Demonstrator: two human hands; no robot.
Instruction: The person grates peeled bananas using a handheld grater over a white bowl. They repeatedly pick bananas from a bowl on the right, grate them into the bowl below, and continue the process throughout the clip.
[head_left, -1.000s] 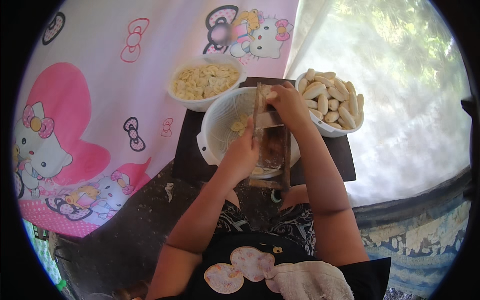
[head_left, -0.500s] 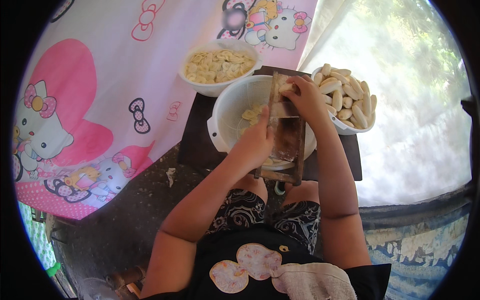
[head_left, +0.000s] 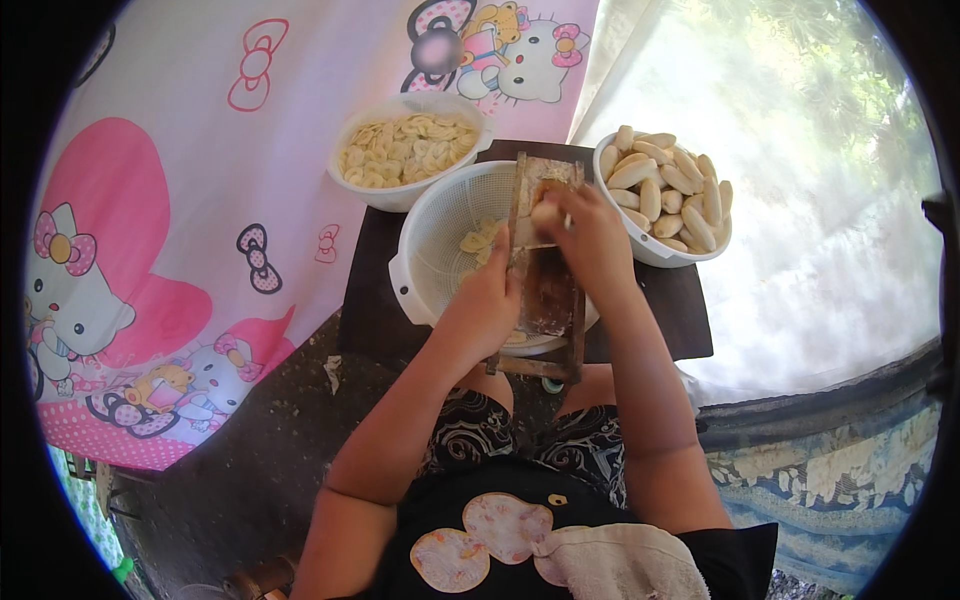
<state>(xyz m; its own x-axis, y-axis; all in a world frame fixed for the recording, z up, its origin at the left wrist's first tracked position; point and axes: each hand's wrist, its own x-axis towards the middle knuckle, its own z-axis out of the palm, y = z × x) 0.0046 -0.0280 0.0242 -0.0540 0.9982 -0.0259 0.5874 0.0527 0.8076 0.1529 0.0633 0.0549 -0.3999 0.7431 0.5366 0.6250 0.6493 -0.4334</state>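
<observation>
A wooden slicer (head_left: 552,290) rests slanted across a white colander (head_left: 425,250), its near end above my knees. My left hand (head_left: 490,303) is closed around the slicer's left rail. Pressed to the slicer's upper part is a pale peeled banana (head_left: 545,214), gripped in my right hand (head_left: 597,238), whose fingers partly cover it. Inside the colander lie some thin banana slices (head_left: 480,240). The slicer's blade is hard to make out beneath my right hand.
A white bowl (head_left: 385,200) full of banana slices stands far left. Another white bowl (head_left: 680,258), heaped with whole peeled bananas (head_left: 655,190), stands to the right. All are on a dark low table (head_left: 655,320). A patterned pink-and-white curtain (head_left: 180,100) hangs at the left.
My right hand has slid the banana down along the slicer toward me. My left hand keeps its grip on the rail. The whole view has shifted slightly.
</observation>
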